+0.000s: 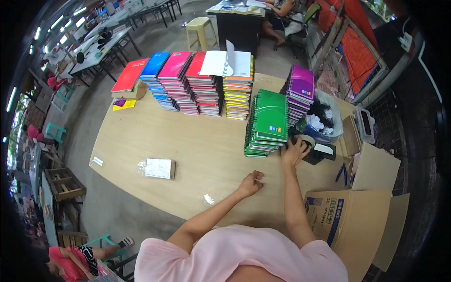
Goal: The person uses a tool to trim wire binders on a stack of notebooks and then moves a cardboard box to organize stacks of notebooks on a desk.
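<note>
My right hand [295,152] reaches to the black tape dispenser [314,157], its fingers bent against the side where the tape roll [307,140] sits. Just left of it stands a stack of green spiral notebooks [270,115]. My left hand [252,184] hovers low over the table in front of that stack, fingers curled in; whatever they may hold is hidden. Farther left on the wooden table [211,145] lies a small block of white-topped spiral pads [159,168], with shiny clear film at its left end.
Stacks of blue notebooks [157,70], pink notebooks [176,70] and red notebooks [129,77] line the far edge. An open notebook [218,63] tops another stack. Purple notebooks [300,84], a plastic bag [324,117], pliers [342,174] and an open carton [347,221] are at right.
</note>
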Motion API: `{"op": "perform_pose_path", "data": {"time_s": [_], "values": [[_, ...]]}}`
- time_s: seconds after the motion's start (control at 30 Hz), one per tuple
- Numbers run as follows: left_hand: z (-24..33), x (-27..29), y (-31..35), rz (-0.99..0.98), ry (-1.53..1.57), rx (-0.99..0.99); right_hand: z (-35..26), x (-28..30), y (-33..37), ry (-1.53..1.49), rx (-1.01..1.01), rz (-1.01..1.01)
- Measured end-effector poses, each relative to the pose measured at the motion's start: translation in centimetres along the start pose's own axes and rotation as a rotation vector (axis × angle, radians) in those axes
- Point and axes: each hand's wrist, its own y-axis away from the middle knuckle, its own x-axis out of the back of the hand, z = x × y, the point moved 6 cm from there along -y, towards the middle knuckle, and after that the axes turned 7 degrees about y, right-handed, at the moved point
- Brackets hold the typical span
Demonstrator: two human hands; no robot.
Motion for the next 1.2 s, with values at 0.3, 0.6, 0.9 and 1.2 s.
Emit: {"op": "perform_pose_path", "data": {"time_s": [0.3, 0.6, 0.9, 1.2], "values": [[2.6, -1.8, -2.4, -0.081, -0.032, -0.135, -0.8, 1.1, 0.0, -0.15, 0.007, 0.08], [4.7, -5.1, -10.2, 0.027, 0.234, -0.157, 3.2, 1.6, 1.7, -0.117, -0.082, 0.053], [1.3, -2.1, -21.1, 0.462, 0.076, -0.2, 1.4, 5.5, -2.1, -0.473, -0.224, -0.101], [8.0, -4.1, -21.3, 0.707, -0.25, -0.18, 6.5, -4.8, -30.4, -1.375, -0.291, -0.332]]}}
